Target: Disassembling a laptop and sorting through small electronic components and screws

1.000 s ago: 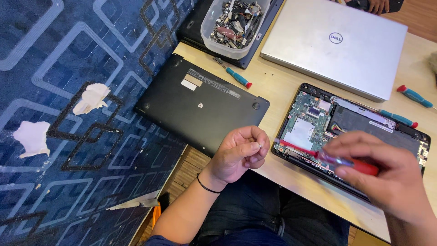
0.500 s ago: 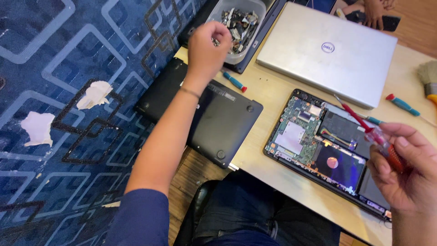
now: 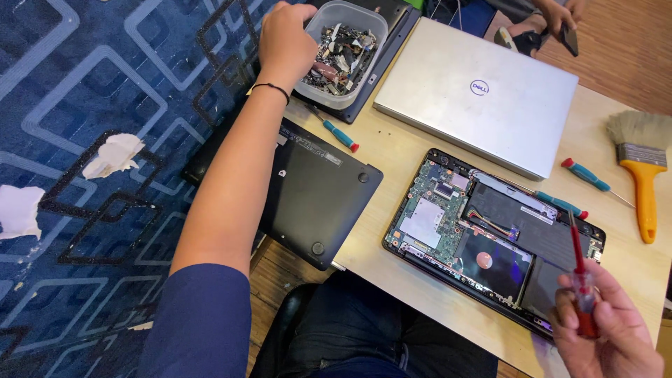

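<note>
Red-handled screwdriver [image 3: 579, 294], lower right of frame: slim red shaft pointing up, clear-and-red grip, right hand [image 3: 605, 329] closed around the handle; judged light, stiff, somewhat slick, best held at the grip. Left hand [image 3: 285, 40], upper centre, fingers curled at the rim of a clear plastic tub [image 3: 344, 52] of small scrap parts; contents of hand cannot be told. Opened laptop [image 3: 490, 238] lies on the tabletop [image 3: 392, 161] beside the screwdriver.

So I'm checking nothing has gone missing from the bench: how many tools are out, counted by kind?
Teal-handled screwdrivers: 3, one by the tub, one on the open laptop, one near the brush
Red screwdriver: 1, in the right hand
Paintbrush: 1
Total: 5
</note>
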